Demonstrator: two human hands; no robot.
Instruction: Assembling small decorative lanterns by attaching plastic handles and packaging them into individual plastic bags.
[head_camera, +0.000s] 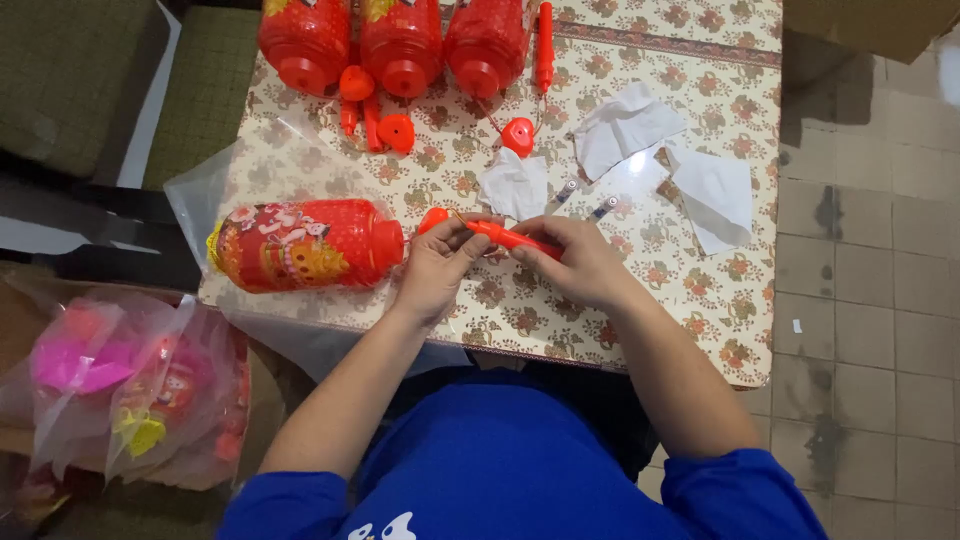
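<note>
Both hands work over the near-centre of the table (690, 300), which carries a cream floral-pattern cover.

Held item: red plastic handle stick (505, 238), slim and rod-shaped, glossy, lying approx. horizontal with a slight tilt down to the right. Its left end meets a rounded red cap piece (432, 219); a thin wire runs by that end.

Left hand (437, 268): grip clamped on the stick's left section, thumb and fingers pinched together around it. Right hand (578, 262): grip clamped on the stick's right section, fingers curled over the top. Exact fingertip contact pts cannot be told.

Adjacent items:
- Red cylindrical lantern (305, 244) w/ printed figures and yellow detail, lying on its side just left of the left hand, on a clear plastic bag (215, 190).
- Three more red lanterns (400, 40) at the far edge of the table, side by side.
- Red heart-shaped pieces (397, 131) and short red sticks near them.
- Two small batteries (585, 198) just beyond the hands.
- Crumpled white paper pieces (625, 128) to the right of centre.

Left of the table: clear bags of pink and yellow toys (120, 390).
</note>
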